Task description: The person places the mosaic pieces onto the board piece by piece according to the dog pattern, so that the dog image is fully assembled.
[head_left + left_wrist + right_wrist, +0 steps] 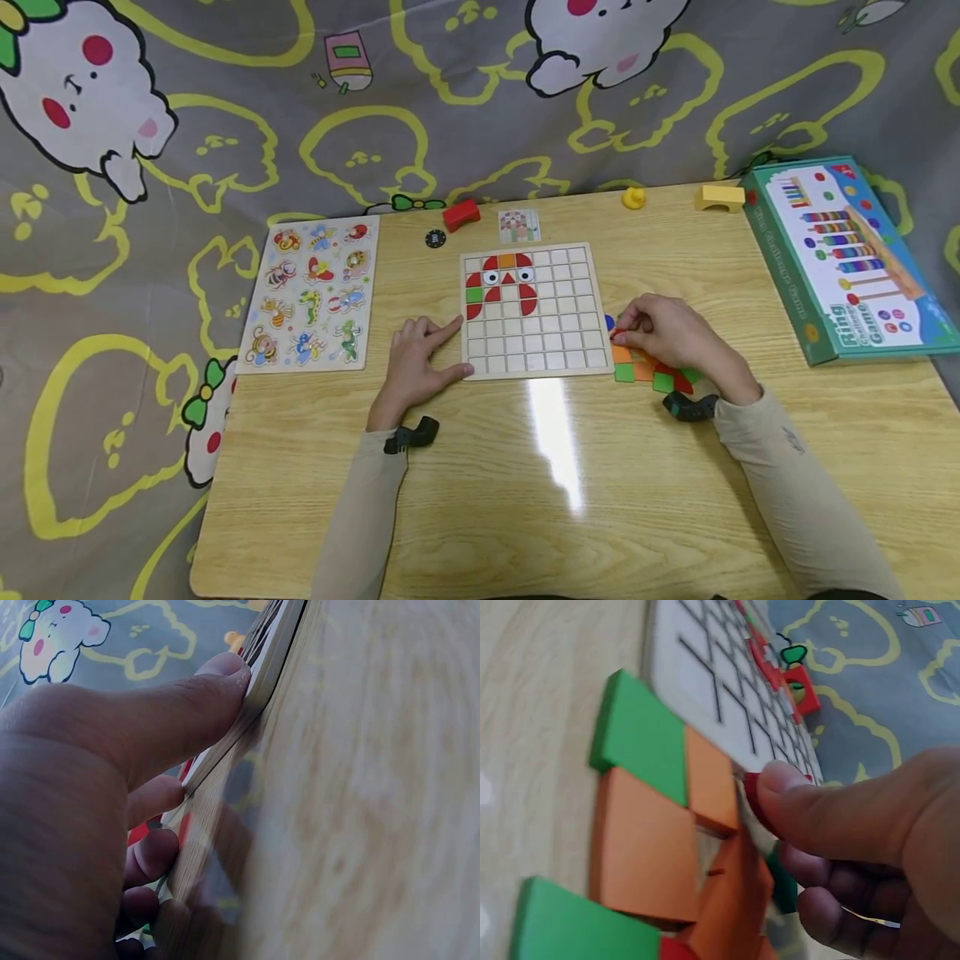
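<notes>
A wooden grid board [537, 364] lies in the middle of the table. Its upper left cells hold red rounded tiles [528, 307], an orange tile [507, 261], a green tile [474, 295] and two eye tiles [525, 275]. The left hand [412, 362] spreads thumb and index finger against the board's left edge. Just off the board's right side, the right hand [667, 333] pinches a red tile [753, 796] between thumb and fingers. Under and beside it lies a loose pile of green tiles [641, 735], orange tiles [649, 847] and red ones, partly hidden by the hand.
An insect puzzle board [307, 292] lies at left. Along the back are a black round chip [435, 239], a red block [461, 215], a small pattern card [519, 226], a yellow duck [633, 197] and a yellow arch block [720, 197]. A game box [855, 258] stands at right.
</notes>
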A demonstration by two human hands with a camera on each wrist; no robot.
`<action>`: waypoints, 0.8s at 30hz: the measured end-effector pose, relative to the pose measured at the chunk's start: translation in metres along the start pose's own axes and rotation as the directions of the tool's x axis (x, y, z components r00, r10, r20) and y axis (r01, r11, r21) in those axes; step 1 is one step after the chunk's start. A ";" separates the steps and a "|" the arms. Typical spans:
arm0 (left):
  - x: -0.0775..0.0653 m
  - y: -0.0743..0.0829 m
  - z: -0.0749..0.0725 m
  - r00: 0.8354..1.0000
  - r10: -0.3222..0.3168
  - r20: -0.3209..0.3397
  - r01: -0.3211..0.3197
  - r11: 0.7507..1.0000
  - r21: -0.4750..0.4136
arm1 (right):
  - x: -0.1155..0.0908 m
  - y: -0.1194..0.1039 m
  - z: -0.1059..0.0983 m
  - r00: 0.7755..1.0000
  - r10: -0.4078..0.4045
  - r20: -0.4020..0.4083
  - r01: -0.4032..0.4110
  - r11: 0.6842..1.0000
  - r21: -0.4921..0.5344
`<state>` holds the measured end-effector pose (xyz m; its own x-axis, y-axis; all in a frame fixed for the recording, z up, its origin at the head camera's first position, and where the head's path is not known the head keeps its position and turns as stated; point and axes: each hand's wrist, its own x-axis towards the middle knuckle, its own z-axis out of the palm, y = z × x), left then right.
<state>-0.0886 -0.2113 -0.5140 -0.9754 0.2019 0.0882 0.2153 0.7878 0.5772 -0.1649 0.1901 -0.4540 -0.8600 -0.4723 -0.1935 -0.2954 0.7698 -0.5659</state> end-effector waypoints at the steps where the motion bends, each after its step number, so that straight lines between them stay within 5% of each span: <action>1: 0.000 0.000 0.000 1.000 0.001 -0.002 -0.001 1.000 0.000 | 0.000 0.000 0.000 1.000 -0.010 -0.016 0.010 1.000 0.015; 10: -0.001 0.000 0.000 1.000 0.000 0.000 0.000 1.000 -0.002 | 0.021 -0.012 0.003 0.971 -0.022 -0.238 0.072 0.976 0.204; 17: -0.001 -0.003 0.000 1.000 0.008 0.000 -0.008 1.000 0.004 | 0.050 -0.044 0.024 0.971 0.032 -0.235 0.059 0.928 0.368; 24: 0.000 -0.004 0.000 1.000 0.014 -0.005 -0.014 1.000 0.011 | 0.077 -0.072 0.048 0.972 -0.073 -0.223 0.156 0.911 0.381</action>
<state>-0.0896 -0.2143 -0.5164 -0.9726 0.2099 0.1000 0.2291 0.7914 0.5668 -0.1900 0.0777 -0.4673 -0.9072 -0.4195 0.0319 -0.2447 0.4645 -0.8511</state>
